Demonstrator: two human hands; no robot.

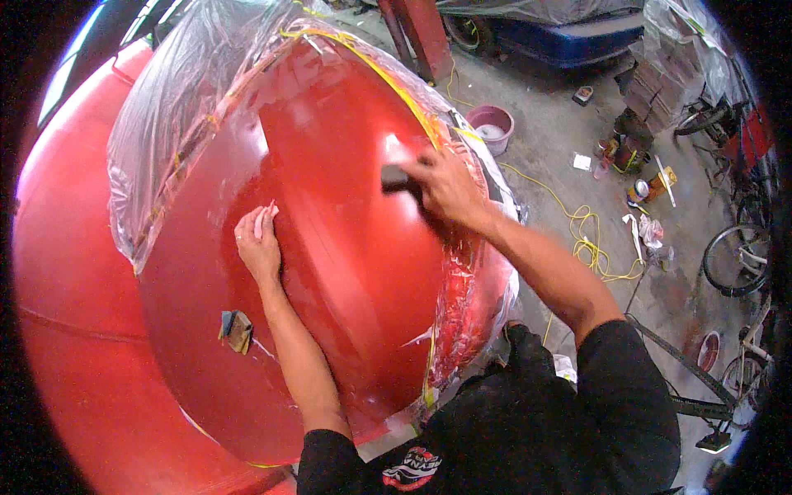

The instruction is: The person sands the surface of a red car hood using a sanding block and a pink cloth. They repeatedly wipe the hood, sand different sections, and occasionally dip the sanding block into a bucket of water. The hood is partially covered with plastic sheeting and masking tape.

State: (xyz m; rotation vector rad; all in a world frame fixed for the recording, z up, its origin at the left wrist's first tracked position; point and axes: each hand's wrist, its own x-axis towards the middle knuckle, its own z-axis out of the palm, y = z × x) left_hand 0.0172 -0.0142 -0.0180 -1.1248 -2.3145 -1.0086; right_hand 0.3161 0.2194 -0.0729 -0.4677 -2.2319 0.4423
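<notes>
Sanding block: small, dark, stiff-looking block (394, 177) pressed on the red panel (330, 247); probably light, best gripped across its top.
Right hand (445, 188): fingers curled over the block, pinching it.
Left hand (258, 243): fingers together, flat on the panel, a pale scrap (266, 216) beneath.
Panel: glossy, likely slippery.

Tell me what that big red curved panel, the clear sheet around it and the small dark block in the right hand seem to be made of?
Red panel: likely painted metal bodywork; glossy, with sharp reflections.
Clear sheet: thin plastic film; see-through, crinkled, held by yellow tape.
Dark block in the right hand: looks like rubber or foam; matte, but too small to tell.
</notes>
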